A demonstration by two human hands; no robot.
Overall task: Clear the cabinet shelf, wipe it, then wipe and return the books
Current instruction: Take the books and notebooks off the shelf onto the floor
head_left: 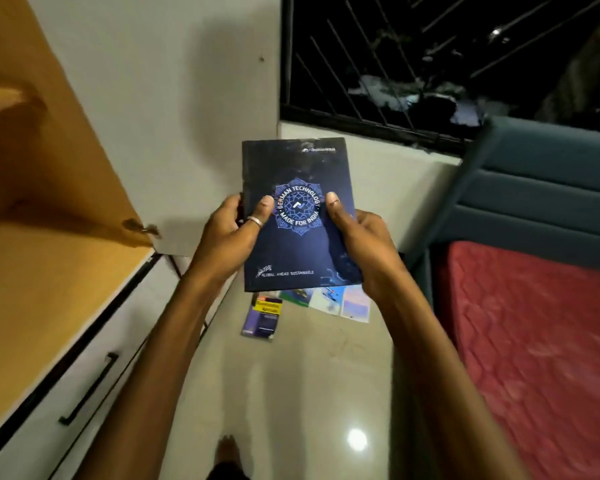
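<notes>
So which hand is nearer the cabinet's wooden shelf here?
Left. The left hand grips the dark blue book on the edge facing the wooden shelf; the right hand holds the book's far edge, toward the bed.

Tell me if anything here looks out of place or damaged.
Two things lie on the floor below the held dark blue book: a purple and yellow book and a light, colourful item, probably set down for the cleaning. Nothing looks damaged or spilled.

I saw a dim, warm-lit room, lamp glare on the glossy floor (356, 439), blurred and bowed edges, black window (430, 64).
</notes>
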